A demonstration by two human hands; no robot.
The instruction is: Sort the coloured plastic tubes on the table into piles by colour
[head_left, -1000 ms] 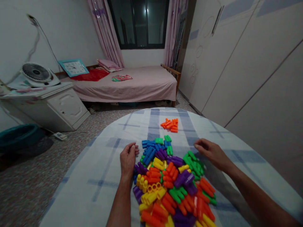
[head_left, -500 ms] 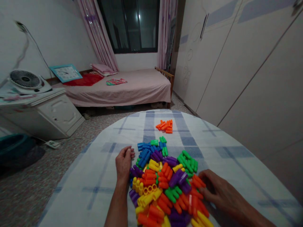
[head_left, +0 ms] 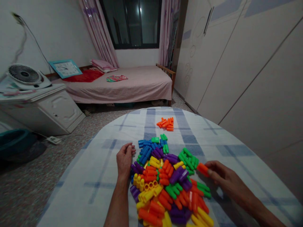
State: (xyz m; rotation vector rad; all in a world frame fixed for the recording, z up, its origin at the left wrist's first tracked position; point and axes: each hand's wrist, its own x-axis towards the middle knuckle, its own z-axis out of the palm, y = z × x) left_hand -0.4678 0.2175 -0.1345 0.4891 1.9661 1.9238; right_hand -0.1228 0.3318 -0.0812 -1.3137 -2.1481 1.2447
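Note:
A heap of bullet-shaped plastic building blocks in several colours [head_left: 163, 179] covers the near middle of the table. My right hand [head_left: 221, 176] pinches an orange building block [head_left: 203, 169] between thumb and fingers, just above the tabletop at the heap's right side. Close by lie joined green blocks [head_left: 188, 160] and a separate green block [head_left: 204, 189]. On the heap's left, my left hand [head_left: 124, 159] rests on the cloth with its fingers loosely bent and nothing in them. Blue blocks [head_left: 145, 154] are nearest to it.
A small group of orange blocks [head_left: 166, 124] lies farther back on the checked tablecloth [head_left: 106, 170]. Beyond the table stand a bed [head_left: 139, 82] and, on the left, a cabinet [head_left: 56, 108] with a fan [head_left: 25, 75]. A wardrobe [head_left: 239, 69] lines the right side.
My right hand has lifted an orange block away from the heap's right edge, uncovering a green block there. My left hand stays in its place. The view has tilted slightly.

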